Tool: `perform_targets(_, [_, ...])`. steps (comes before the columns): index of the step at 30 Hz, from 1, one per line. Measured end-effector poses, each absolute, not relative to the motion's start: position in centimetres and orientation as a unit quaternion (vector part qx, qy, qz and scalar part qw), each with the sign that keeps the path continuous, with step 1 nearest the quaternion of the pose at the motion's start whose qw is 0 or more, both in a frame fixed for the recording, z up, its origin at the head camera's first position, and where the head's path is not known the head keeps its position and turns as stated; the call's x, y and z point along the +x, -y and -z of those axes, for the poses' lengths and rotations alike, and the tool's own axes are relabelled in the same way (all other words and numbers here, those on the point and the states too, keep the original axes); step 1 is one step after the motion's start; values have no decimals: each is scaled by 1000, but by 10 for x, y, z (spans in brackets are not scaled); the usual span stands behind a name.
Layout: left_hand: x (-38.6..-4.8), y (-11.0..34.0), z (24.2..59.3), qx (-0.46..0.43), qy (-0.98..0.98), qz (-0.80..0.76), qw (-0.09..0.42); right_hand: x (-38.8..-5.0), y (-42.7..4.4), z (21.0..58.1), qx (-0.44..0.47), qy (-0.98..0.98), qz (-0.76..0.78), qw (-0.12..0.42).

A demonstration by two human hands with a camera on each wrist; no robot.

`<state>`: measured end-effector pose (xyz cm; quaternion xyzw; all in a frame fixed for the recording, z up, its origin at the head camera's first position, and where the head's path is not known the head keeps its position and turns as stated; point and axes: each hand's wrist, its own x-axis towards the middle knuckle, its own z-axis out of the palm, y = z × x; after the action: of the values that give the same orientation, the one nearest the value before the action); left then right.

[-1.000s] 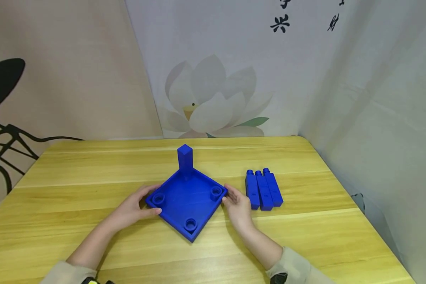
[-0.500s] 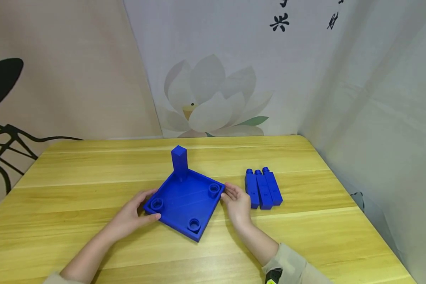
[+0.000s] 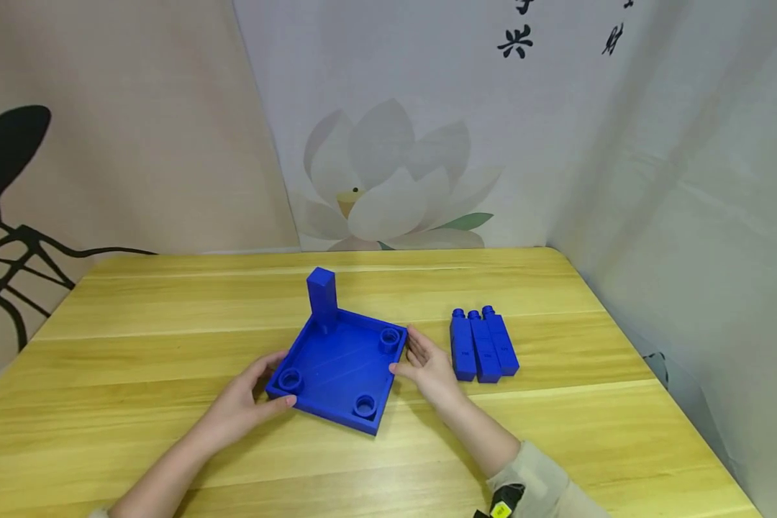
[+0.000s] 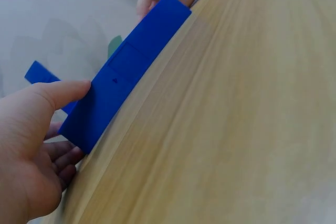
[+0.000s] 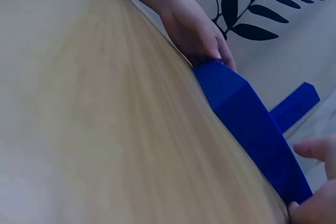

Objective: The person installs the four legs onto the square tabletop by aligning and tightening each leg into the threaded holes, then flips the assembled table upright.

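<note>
A blue square tray-like base (image 3: 339,367) lies on the table in the head view, its raised rim facing up. Round sockets show at three corners, and a square blue post (image 3: 322,296) stands upright at the back-left one. My left hand (image 3: 242,403) grips the left corner, thumb against the front wall and fingers behind. At the right corner, my right hand (image 3: 435,370) holds the rim between thumb and fingers. The left wrist view shows the outer front wall (image 4: 123,74) of the base under my left thumb.
Several separate blue posts would be too many to say; three blue posts (image 3: 484,347) with round threaded-looking ends lie side by side right of my right hand. The wooden table (image 3: 168,309) ends at a curtain (image 3: 388,144) behind, with another along the right side.
Both hands have turned the base counterclockwise, seen from above. Its upright post has shifted left and its front corner right. The three loose posts stay where they lay.
</note>
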<state>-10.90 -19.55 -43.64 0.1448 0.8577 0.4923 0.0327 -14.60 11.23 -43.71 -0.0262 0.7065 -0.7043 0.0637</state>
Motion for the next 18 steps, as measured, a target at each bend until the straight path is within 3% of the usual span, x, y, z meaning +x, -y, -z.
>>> perform_targets(10, [-98, 182, 434, 124, -858, -498, -3, -151, -118, 435, -52, -690, 711, 124])
perform_targets(18, [-87, 170, 431, 84, -866, -491, 26, -161, -114, 434, -45, -660, 739, 126])
